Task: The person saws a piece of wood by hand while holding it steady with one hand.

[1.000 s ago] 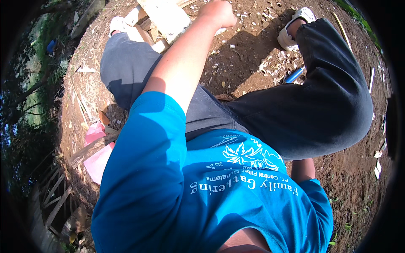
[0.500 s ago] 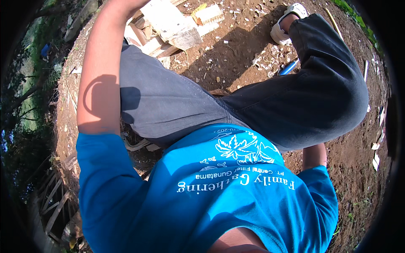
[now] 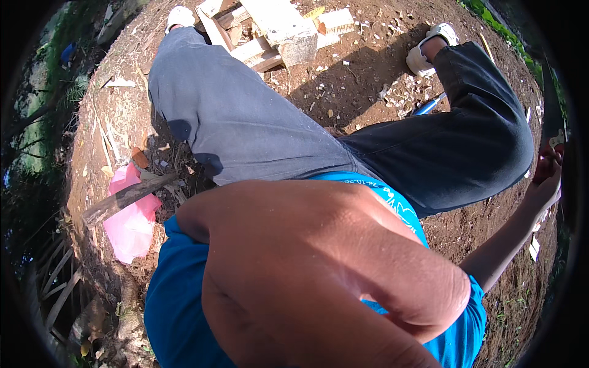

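Note:
My left hand (image 3: 319,233) is raised very close to the camera, across my chest. Its fingers look bent, but the fingertips are hidden and whether it holds anything does not show. At the right edge, my right hand (image 3: 546,181) is wrapped round the red handle (image 3: 544,164) of a handsaw. The saw's dark blade (image 3: 551,98) points up and away, partly lost in the dark rim. Past my left leg, pale cut wooden blocks (image 3: 297,43) lie stacked, with a yellow piece (image 3: 315,12) on one of them.
A blue-handled tool (image 3: 427,105) lies on the soil by my right leg. Left of my body, a stick (image 3: 126,199) crosses a pink sheet (image 3: 134,230), near an orange-brown fragment (image 3: 140,157). Wood chips (image 3: 392,92) litter the ground. Plants and branches border the left side.
My left arm has come back from the wood blocks, bringing the hand up before the camera. My right hand has come into view with the saw. The pink sheet and stick are now uncovered.

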The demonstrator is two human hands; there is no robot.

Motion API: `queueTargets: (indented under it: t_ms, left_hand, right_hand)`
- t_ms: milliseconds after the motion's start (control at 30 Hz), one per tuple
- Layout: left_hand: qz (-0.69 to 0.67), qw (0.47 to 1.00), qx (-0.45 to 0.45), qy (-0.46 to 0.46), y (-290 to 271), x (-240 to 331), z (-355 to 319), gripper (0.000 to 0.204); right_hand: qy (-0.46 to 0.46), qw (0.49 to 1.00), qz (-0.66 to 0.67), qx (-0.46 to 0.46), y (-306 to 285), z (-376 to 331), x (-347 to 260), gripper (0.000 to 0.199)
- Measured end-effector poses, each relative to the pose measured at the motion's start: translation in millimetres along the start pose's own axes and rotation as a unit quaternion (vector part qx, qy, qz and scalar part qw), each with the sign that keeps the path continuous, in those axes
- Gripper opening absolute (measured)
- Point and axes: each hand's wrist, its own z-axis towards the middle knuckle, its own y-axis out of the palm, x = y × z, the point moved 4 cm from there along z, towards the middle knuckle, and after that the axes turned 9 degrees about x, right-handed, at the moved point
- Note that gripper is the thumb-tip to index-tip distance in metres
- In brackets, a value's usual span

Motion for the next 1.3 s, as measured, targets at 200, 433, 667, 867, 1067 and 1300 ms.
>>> queueTargets:
  t_ms: [200,433,667,867,1067,1300]
  left_hand:
    - [0.037,0.998,0.040,-0.016,-39,-12,-5,0.035]
    - [0.214,0.863,0.432,-0.153,-256,-54,-25,0.038]
    - [0.074,0.764,0.590,-0.250,-404,-137,-42,0.041]
    - [0.045,0.636,0.762,-0.113,-469,-167,-98,0.036]
    - [0.132,0.548,0.819,-0.106,-389,-135,-45,0.037]
    - [0.154,0.516,0.835,-0.114,-415,-129,-71,0.042]
  right_hand:
    - [0.007,0.984,0.031,-0.175,142,-84,-71,0.030]
    - [0.107,0.925,-0.004,-0.363,267,-261,-46,0.025]
    - [0.130,0.898,0.002,-0.420,274,-279,-35,0.021]
    - [0.079,0.877,-0.060,-0.470,274,-288,-31,0.030]
    - [0.095,0.902,-0.051,-0.419,272,-287,-18,0.031]
    - [0.043,0.909,-0.068,-0.408,276,-292,-21,0.029]
